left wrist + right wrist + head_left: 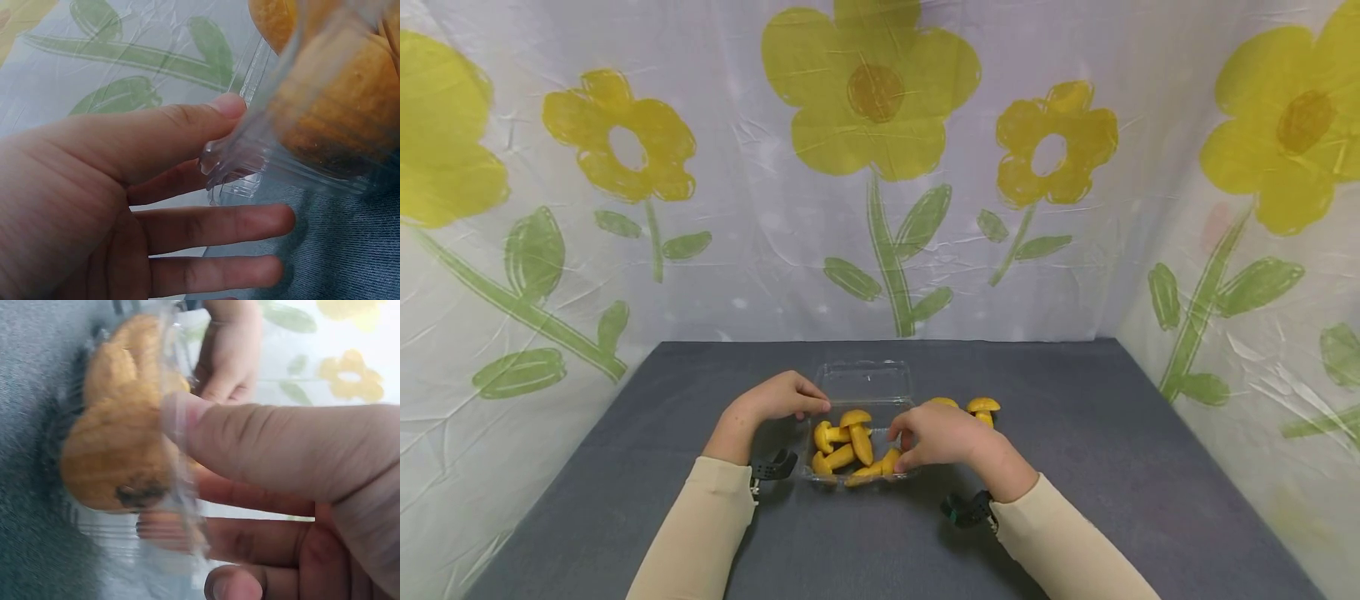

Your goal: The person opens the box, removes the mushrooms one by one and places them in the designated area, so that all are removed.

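1. Backdrop cloth (775, 275), pale; hung behind the table and along both sides; printed with large yellow flowers (820, 67) and green leaves (853, 279); creased on the left and right.
2. Table (842, 550), dark grey; standing before the cloth; bearing the box and two loose mushrooms.
3. Sleeves, two, cream; left sleeve (696, 525) and right sleeve (1067, 533) both reaching in from the near edge.
4. Clear plastic box (880, 408), on the table between the two hands; open at the top; several yellow mushrooms inside.
5. Lid (865, 381), clear; raised open at the far side of the box.
6. Left hand (782, 396), at the box's left side; thumb and forefinger pinch the rim; two other fingers extend loosely below it.
7. Right hand (943, 433), at the box's right side, near the front corner; fingers bent, thumb at the rim; blurred in the right wrist view, so whether it grips the box or a mushroom cannot be told.
8. Yellow mushrooms (861, 442), at least four in the box, lying at various angles, one across another; one bears a dark patch (144, 490); two loose mushrooms (983, 406) on the table beyond the right hand, one partly hidden by it.
9. Wrist straps, two, black; left strap (775, 465); right strap (967, 508).
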A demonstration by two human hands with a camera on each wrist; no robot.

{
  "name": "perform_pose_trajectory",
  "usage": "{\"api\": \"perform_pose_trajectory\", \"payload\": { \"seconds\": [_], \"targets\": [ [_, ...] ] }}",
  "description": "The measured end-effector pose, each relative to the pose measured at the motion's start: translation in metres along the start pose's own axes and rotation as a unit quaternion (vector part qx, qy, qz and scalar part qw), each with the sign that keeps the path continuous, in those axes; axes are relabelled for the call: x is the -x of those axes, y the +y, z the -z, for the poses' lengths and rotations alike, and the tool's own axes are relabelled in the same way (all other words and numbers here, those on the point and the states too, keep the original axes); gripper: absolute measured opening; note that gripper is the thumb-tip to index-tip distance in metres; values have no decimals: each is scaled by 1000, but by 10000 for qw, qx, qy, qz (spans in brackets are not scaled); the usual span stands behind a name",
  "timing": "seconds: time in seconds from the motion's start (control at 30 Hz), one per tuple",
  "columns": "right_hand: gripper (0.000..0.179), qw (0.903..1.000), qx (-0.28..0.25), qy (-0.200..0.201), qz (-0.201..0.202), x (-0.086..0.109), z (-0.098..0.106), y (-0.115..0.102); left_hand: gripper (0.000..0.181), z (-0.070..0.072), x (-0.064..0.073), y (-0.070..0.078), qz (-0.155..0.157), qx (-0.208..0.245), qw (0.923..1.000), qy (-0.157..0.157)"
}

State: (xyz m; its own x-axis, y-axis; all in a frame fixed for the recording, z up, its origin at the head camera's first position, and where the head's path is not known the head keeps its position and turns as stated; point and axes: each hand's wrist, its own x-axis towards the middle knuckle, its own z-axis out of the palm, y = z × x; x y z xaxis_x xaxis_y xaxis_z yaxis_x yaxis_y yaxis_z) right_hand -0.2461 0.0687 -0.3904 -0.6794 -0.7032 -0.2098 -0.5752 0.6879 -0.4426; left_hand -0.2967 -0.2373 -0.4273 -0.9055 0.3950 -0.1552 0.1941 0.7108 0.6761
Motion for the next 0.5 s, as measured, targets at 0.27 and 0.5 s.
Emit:
{"api": "perform_pose_trajectory", "payload": {
  "seconds": [0.27, 0.5],
  "targets": [
    [35, 9995, 296, -58, 25, -3, -6, -4, 27, 0, 0, 2, 54, 5, 10000, -22],
    [36, 9988, 449, -6, 183, -3, -6, -2, 27, -1, 0, 2, 89, 5, 10000, -36]
  ]
}}
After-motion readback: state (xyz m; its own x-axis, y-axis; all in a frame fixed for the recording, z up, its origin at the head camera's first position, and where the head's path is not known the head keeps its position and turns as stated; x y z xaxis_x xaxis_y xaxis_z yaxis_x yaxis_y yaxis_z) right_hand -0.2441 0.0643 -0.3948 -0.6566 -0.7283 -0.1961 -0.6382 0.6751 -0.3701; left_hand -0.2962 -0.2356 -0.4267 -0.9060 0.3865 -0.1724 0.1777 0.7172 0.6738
